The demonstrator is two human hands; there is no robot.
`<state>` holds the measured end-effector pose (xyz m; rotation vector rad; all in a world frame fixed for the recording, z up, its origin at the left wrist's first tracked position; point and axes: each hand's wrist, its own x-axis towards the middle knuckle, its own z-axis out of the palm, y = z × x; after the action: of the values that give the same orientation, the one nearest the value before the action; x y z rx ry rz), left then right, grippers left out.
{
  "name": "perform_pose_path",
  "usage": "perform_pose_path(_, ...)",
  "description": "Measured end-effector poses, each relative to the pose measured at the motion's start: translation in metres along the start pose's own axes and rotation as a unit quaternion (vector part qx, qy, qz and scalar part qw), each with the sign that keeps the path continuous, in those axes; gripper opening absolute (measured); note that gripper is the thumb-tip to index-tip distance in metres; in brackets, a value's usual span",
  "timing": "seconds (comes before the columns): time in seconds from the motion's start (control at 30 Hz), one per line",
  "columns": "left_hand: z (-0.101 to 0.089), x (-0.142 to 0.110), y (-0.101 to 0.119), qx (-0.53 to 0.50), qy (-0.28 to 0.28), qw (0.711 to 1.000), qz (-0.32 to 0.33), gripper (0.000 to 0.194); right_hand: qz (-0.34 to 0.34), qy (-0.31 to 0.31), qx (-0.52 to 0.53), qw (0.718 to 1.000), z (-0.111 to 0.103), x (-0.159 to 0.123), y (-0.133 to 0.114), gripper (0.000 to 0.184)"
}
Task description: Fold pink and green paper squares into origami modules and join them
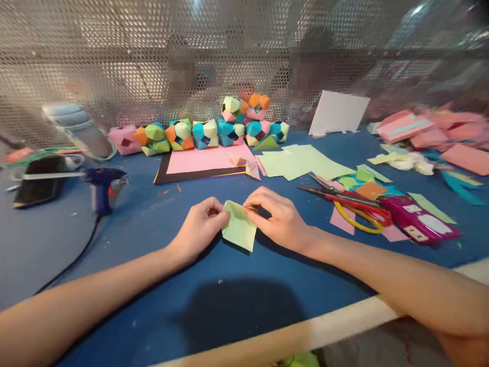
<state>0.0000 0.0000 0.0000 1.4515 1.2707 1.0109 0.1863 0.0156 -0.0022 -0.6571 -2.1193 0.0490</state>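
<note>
A small piece of light green paper (240,229), with a fold along its upper part, is held between my hands above the blue table (160,306). My left hand (202,224) pinches its left edge between thumb and fingers. On the other side, my right hand (277,219) grips the upper right corner, its fingertips partly hidden behind the paper. Beyond my hands lie larger light green sheets (305,160) and a pink sheet (206,159) on top of black paper (168,176).
Folded paper balls (206,133) stand in a row at the back. A blue glue gun (102,188) with a black cord is at left, near a phone (40,181) and a bottle (82,130). Scissors (344,196), a magenta packet (422,221) and pink paper pieces (435,130) lie right.
</note>
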Motion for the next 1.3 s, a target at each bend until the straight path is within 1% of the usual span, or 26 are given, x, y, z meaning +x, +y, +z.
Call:
perform_pose_path(0.13, -0.0011, -0.0003, 0.0016, 0.003, -0.001, 1.000, -0.005, 0.017, -0.040, -0.030, -0.018, 0.999, 0.0007, -0.0024, 0.0028, 0.013)
perform_pose_path(0.23, -0.0017, 0.0004, 0.0011, 0.006, -0.001, 1.000, -0.002, 0.018, -0.047, -0.053, -0.021, 0.997, 0.0016, -0.0040, 0.0043, 0.016)
perform_pose_path(0.4, -0.0023, 0.0011, -0.0005, 0.009, -0.003, 1.000, 0.005, 0.019, -0.065, -0.050, -0.017, 0.996, 0.0029, -0.0050, 0.0048, 0.018)
perform_pose_path(0.5, -0.0026, 0.0010, -0.0002, 0.015, -0.003, 1.000, 0.012, 0.020, -0.072, -0.050, 0.002, 0.996, 0.0028, -0.0043, 0.0024, 0.014)
perform_pose_path(0.6, -0.0027, 0.0004, 0.0015, 0.022, -0.008, 1.000, 0.018, 0.021, -0.042, -0.048, 0.023, 0.998, 0.0029, -0.0036, -0.0008, 0.010)
perform_pose_path(0.67, -0.0026, -0.0003, 0.0026, 0.031, -0.013, 0.999, 0.025, 0.022, 0.002, -0.047, 0.035, 0.998, 0.0032, -0.0034, -0.0025, 0.009)
perform_pose_path(0.73, -0.0025, -0.0012, 0.0030, 0.042, -0.018, 0.998, 0.036, 0.022, 0.060, -0.056, 0.055, 0.995, 0.0034, -0.0031, -0.0037, 0.006)
perform_pose_path(0.8, -0.0023, -0.0019, 0.0024, 0.049, -0.023, 0.997, 0.049, 0.021, 0.120, -0.066, 0.078, 0.988, 0.0032, -0.0020, -0.0044, 0.011)
perform_pose_path(0.87, -0.0020, -0.0021, 0.0012, 0.052, -0.025, 0.996, 0.061, 0.021, 0.155, -0.082, 0.100, 0.979, 0.0025, -0.0002, -0.0047, 0.016)
perform_pose_path(1.0, -0.0016, -0.0015, -0.0009, 0.067, -0.020, 0.995, 0.075, 0.020, 0.168, -0.107, 0.135, 0.971, 0.0015, 0.0026, -0.0034, 0.014)
perform_pose_path(1.3, -0.0019, -0.0021, -0.0028, 0.085, -0.045, 0.993, 0.073, 0.018, 0.203, -0.079, 0.161, 0.963, 0.0035, 0.0005, -0.0008, 0.012)
